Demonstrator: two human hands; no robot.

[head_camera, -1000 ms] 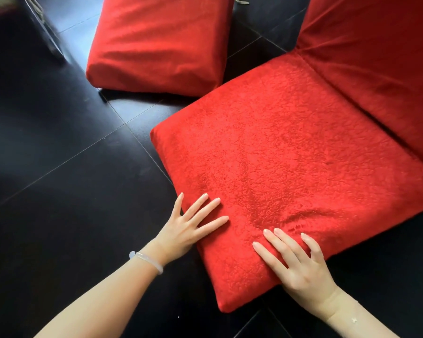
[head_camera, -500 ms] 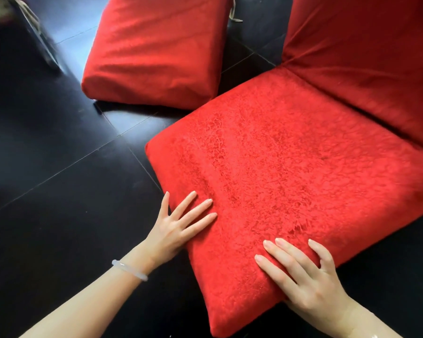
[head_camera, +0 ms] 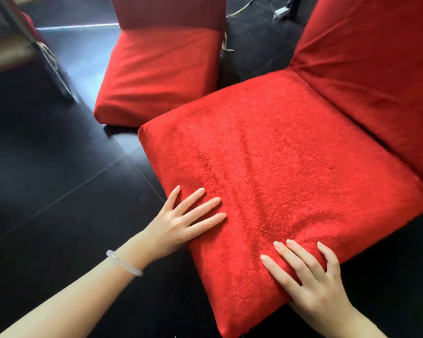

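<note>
A red textured seat cushion lies on a low floor chair whose red backrest rises at the right. My left hand rests flat on the cushion's near left edge with its fingers straight and spread. My right hand lies on the near corner, fingers straight on top, the thumb hidden under the cushion's edge. A pale bangle sits on my left wrist.
A second red floor chair stands behind at the left. The floor is black glossy tile. A metal furniture leg slants at the far left. A cable and a plug lie on the floor at the top.
The view has lifted and pulled back, showing more of both chairs. Both hands stay flat on the cushion's near edge, and the cushion's texture looks smoother.
</note>
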